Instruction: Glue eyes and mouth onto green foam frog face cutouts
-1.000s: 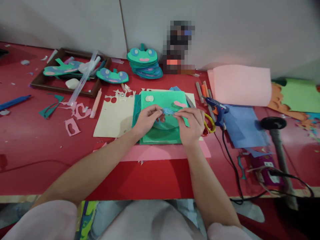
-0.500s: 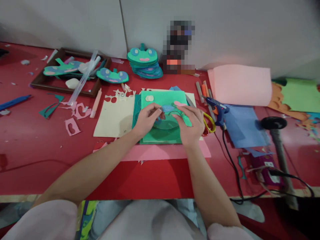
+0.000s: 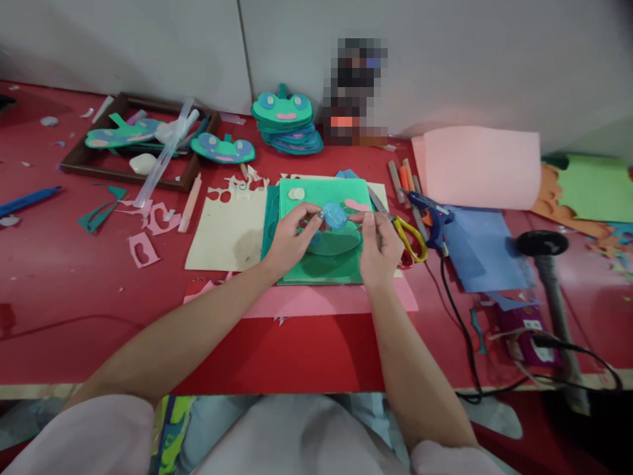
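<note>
My left hand [image 3: 291, 237] and my right hand [image 3: 378, 245] meet over a stack of green foam sheets [image 3: 321, 267] in the middle of the red table [image 3: 74, 290]. Both pinch a small light-blue foam piece [image 3: 335, 215] between their fingertips, held just above a darker green oval cutout [image 3: 336, 243]. A small cream oval [image 3: 296, 194] and a pink oval [image 3: 357, 205] lie on the top green sheet behind my fingers.
Yellow-handled scissors [image 3: 408, 239] and a blue glue gun [image 3: 430, 218] lie right of my right hand, its cord [image 3: 459, 323] trailing to the table edge. A cream sheet [image 3: 225, 234] lies left. Finished green frog faces [image 3: 284, 119] stack by the wall; a brown tray [image 3: 133, 142] sits far left.
My right hand has let the green cutout drop flat onto the sheets and drawn back slightly. The blue piece now stands up between both hands' fingertips.
</note>
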`<action>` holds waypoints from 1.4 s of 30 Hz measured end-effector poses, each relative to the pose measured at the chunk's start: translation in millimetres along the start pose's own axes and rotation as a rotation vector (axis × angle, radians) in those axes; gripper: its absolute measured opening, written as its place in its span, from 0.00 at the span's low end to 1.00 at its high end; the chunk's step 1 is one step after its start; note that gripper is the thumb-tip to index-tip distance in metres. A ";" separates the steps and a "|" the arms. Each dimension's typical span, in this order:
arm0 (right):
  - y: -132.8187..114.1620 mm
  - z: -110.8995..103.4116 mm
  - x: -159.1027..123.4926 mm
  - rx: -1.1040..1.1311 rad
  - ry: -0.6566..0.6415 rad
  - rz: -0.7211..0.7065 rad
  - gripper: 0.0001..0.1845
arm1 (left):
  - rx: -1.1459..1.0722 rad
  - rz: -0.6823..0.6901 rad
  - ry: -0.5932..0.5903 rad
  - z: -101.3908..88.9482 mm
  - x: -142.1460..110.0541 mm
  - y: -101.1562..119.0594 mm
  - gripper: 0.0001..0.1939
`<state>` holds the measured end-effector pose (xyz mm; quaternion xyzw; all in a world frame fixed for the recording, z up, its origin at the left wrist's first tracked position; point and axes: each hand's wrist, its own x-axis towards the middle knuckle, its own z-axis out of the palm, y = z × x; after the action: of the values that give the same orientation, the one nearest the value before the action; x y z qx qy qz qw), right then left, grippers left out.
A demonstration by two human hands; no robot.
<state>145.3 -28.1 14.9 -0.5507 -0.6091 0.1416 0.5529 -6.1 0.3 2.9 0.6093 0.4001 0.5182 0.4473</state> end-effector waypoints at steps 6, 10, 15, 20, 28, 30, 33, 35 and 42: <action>-1.5 -1.5 -1.5 -0.056 -0.040 0.002 0.16 | 0.014 0.025 0.000 -0.2 0.6 -2.0 0.07; -0.4 -1.8 -0.7 -0.061 -0.052 -0.006 0.15 | 0.040 0.046 -0.033 0.1 -0.3 -1.8 0.06; 1.1 -0.8 0.6 -0.020 -0.071 -0.040 0.14 | 0.056 0.059 -0.056 0.2 -1.2 -2.1 0.06; 0.2 -0.5 0.2 -0.008 -0.082 -0.016 0.14 | 0.084 0.084 -0.079 -0.1 -1.6 0.6 0.07; 1.7 0.0 -0.1 -0.011 -0.085 0.028 0.14 | 0.125 0.110 -0.125 0.4 -2.9 -0.4 0.07; 1.6 -0.1 0.2 -0.015 -0.086 0.031 0.14 | 0.128 0.120 -0.136 0.4 -2.9 -1.5 0.07; 0.7 -0.9 0.7 -0.042 -0.083 0.031 0.13 | 0.121 0.127 -0.140 0.2 -2.4 -2.3 0.07; 0.2 -1.1 0.7 -0.048 -0.079 0.039 0.13 | 0.114 0.111 -0.126 0.1 -2.0 -2.2 0.07; 2.9 2.9 -0.3 0.184 -0.096 0.121 0.10 | 0.098 0.049 -0.073 0.5 -0.3 -0.9 0.07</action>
<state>144.3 -26.1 11.5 -0.5258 -0.5851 0.2561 0.5617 -5.7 0.2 1.9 0.6584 0.3934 0.4864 0.4184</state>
